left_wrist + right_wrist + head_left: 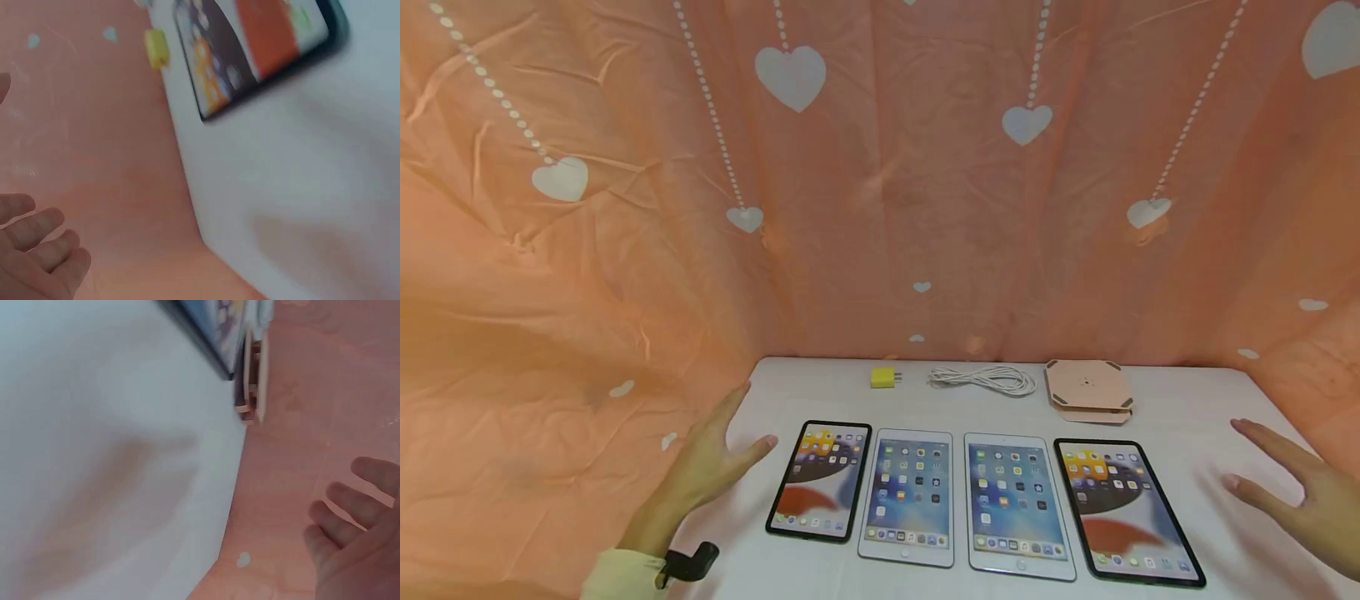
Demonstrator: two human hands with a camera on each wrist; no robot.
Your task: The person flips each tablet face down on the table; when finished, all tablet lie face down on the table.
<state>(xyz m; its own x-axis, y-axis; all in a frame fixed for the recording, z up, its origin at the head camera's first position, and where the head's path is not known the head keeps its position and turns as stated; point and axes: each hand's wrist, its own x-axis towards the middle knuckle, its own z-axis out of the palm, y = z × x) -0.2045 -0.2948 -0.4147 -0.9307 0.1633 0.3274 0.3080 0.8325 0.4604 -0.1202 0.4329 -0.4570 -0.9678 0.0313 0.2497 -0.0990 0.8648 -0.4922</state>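
My left hand (711, 458) hovers at the table's left side, thumb and fingers spread, holding nothing. Nearest to it lies a black-framed tablet (820, 481), screen lit. Beside that, two white tablets (907, 497) (1017, 504) with home buttons lie face up. A second, larger black-framed tablet (1127, 510) ends the row on the right. My right hand (1300, 492) is held over the table's right side, fingers apart and holding nothing. In the wrist views, the left hand's fingers (47, 244) and the right hand's fingers (350, 512) show loosely extended.
Along the back of the white table (820, 392) lie a yellow charger plug (883, 378), a coiled white cable (985, 380) and a folded pink stand (1088, 387). An orange curtain (880, 208) with white hearts hangs behind and at both sides.
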